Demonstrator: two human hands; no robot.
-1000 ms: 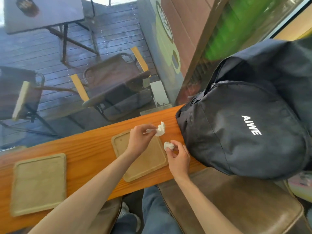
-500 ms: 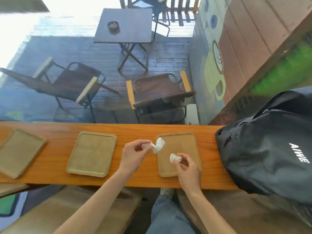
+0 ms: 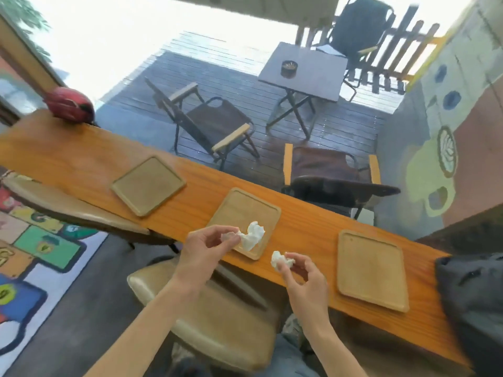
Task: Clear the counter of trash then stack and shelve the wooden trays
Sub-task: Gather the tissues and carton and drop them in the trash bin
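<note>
**Both hands hold crumpled tissue above the wooden counter**

The left hand [image 3: 202,247], at the centre of the frame, pinches a larger crumpled white tissue [image 3: 251,235] between thumb and fingers; the wad hangs over the near edge of the middle square wooden tray [image 3: 251,204]. The right hand [image 3: 306,270], just right of and below it, pinches a smaller crumpled white tissue ball [image 3: 280,260] over the long orange-brown wooden counter [image 3: 302,227], between the middle tray and the right square wooden tray [image 3: 371,270]. The hands are apart, each closed on its own wad.

A left square wooden tray [image 3: 148,185] lies flat further up the counter toward the upper left. All three are shallow, pale, rounded at the corners, with low raised rims. The counter shows streaked grain and a glossy finish. A black fabric backpack [image 3: 476,297] sits at the right edge, and a dark red rounded helmet [image 3: 70,108] rests at the far end, upper left.
</note>
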